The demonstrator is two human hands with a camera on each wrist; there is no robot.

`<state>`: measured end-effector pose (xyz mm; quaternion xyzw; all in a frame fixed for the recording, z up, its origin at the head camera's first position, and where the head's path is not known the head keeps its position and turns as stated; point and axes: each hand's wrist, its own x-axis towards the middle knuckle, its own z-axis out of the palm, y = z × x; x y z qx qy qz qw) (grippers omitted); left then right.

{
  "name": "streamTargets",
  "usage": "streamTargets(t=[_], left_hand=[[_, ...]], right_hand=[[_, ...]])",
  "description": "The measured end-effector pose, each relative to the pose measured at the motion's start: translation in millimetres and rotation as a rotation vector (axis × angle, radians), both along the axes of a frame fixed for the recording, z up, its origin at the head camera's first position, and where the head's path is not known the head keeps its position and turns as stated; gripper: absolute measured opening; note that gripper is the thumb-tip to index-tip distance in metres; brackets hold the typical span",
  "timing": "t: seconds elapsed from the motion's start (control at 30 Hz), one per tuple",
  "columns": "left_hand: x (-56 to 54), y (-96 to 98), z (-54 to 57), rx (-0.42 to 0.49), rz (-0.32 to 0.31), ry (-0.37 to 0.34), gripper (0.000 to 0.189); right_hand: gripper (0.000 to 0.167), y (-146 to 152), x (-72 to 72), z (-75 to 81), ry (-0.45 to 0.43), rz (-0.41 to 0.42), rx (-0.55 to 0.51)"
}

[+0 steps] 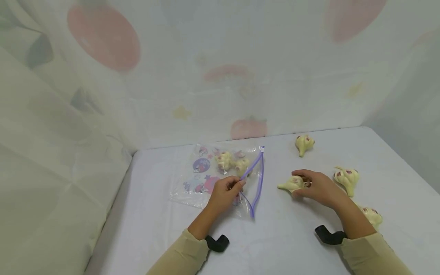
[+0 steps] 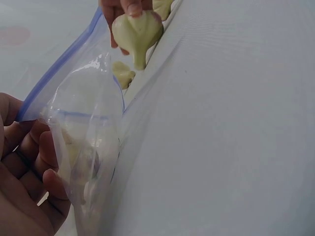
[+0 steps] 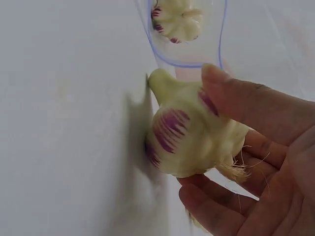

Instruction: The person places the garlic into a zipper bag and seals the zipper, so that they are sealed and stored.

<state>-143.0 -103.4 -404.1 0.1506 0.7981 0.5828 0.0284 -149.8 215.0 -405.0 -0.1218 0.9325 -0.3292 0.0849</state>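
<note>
Plainly, the clear bag (image 1: 203, 193) bears the only markings on the desk (image 1: 151, 221): pink, purple and blue prints (image 1: 201, 165) with small cartoon figures, too blurred to tell whether any lettering is among them. The bag lies flat toward its left side, while its purple zip (image 1: 259, 187) gapes on the right, a pale slider (image 1: 262, 149) at the far end.

The left hand (image 1: 224, 195) pinches the near strip of the bag's mouth between thumb and fingers. Inside the bag, close to the opening, sit two bulbs, one (image 1: 224, 160) right beside the other (image 1: 242, 166).

Just right of the bag, the right hand (image 1: 319, 188) grips a garlic (image 1: 291, 184) between thumb and fingertips, its stem pointing toward the bag's mouth and its roots toward the palm.

Farther to the right of the bag are three more bulbs: one beyond the right hand (image 1: 304, 143), one to that hand's right (image 1: 346, 177), and one nearer (image 1: 371, 215), partly hidden by the right forearm. Beyond the bag hangs a pale curtain (image 1: 275, 91) printed with red fruit and yellow stars.
</note>
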Motion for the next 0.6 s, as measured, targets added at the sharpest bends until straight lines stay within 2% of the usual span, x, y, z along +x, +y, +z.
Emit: streamTargets(t=[0.23, 0.47, 0.6], left_hand=[[-0.3, 1.1, -0.9, 0.009, -0.002, -0.003, 0.022], [-0.2, 0.8, -0.4, 0.002, -0.005, 0.006, 0.020], [0.9, 0.2, 0.0, 0.003, -0.006, 0.001, 0.022]], right_hand=[[0.070, -6, -23.6, -6.1, -0.093, -0.032, -0.108], [0.074, -9, -39.8, -11.3, -0.194, -0.085, -0.210], [0.074, -17, -46.9, -14.7, -0.209, -0.129, -0.258]])
